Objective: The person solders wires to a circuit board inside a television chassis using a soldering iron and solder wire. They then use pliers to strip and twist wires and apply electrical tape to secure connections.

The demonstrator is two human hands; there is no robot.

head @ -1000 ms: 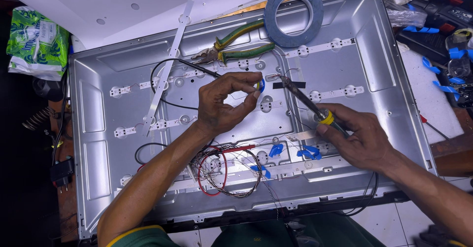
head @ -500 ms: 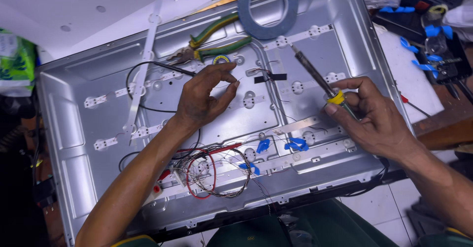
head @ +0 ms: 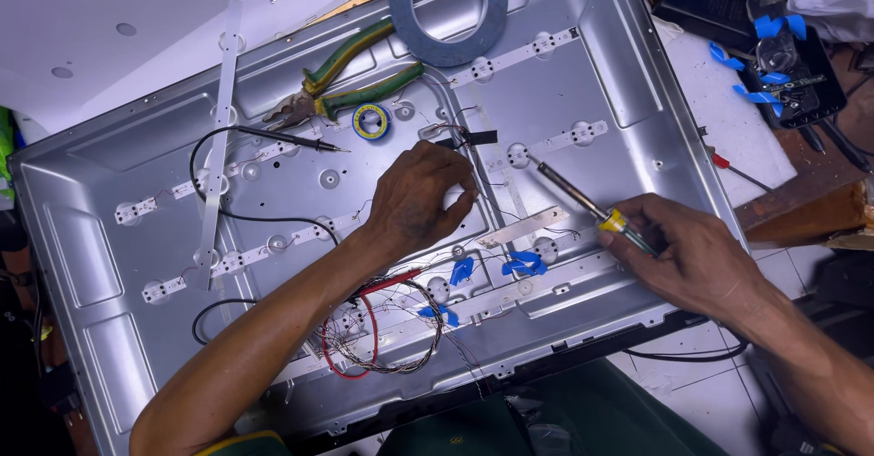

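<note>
A: Where is the soldering iron (head: 583, 203) just now?

B: In the right hand (head: 692, 260), fingers wrapped round its handle behind the yellow collar, tip aimed at the strip joint just right of the left hand (head: 421, 203). The tip hangs over the metal back panel (head: 137, 256); I cannot tell whether it touches.

A: And the left grip?

B: Fingertips pressed together, pinching a thin wire (head: 455, 133) close to the small black piece at the panel's middle. How much wire sits between the fingers is hidden.

A: How would you do this step well?

B: Hold the wire end flat against the pad, fingers back from the hot tip. Steady the right wrist on the panel's lower edge so the tip does not wander. Heat pad and wire together, then lift straight off.

A: Anything in the way?

B: The bundle of red and thin wires (head: 382, 338) below the left wrist could snag a sleeve. The pliers (head: 355, 92), the small solder roll (head: 371, 121) and the black probe (head: 291, 139) lie above the left hand, apart from it. The big tape ring (head: 448, 10) rests at the panel's top edge.
</note>
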